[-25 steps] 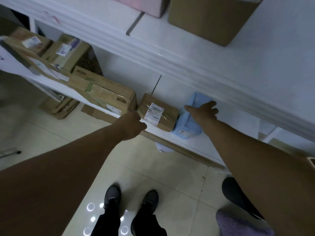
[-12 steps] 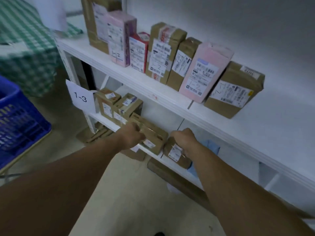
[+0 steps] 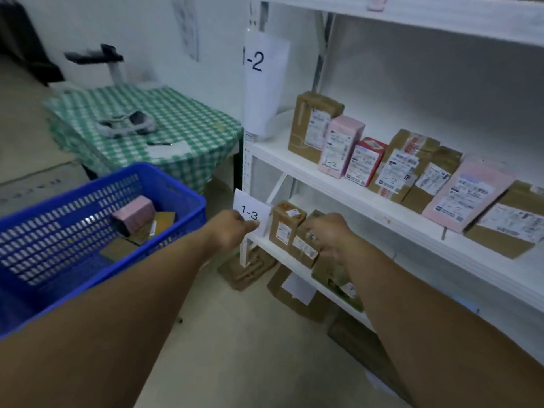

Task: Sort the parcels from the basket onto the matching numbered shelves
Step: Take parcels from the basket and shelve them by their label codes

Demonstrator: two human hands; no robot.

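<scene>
The left hand (image 3: 232, 231) has come off the row, its fingers curled on nothing. The right hand (image 3: 331, 235) stays on a brown parcel (image 3: 304, 248) standing on the 1-3 shelf (image 3: 290, 267); whether it is gripping or pressing, I cannot tell. Placement looks finished. Farther left, the blue basket (image 3: 176, 184) holds a pink parcel (image 3: 134, 214) and others unsorted.

A blue slatted basket (image 3: 59, 231) is set at the left. A pink parcel (image 3: 134, 214) is seen lying tilted in it, over several flat brown parcels (image 3: 117, 250). On the white shelf marked 1-2 (image 3: 294, 163), a row of labelled parcels (image 3: 397, 163) in brown, pink and red is stood upright, the rightmost ones leaned over. On the lower shelf marked 1-3 (image 3: 265, 241), small brown boxes (image 3: 285, 225) are stood at the left end. More may be laid further along, but these are blurred.
</scene>
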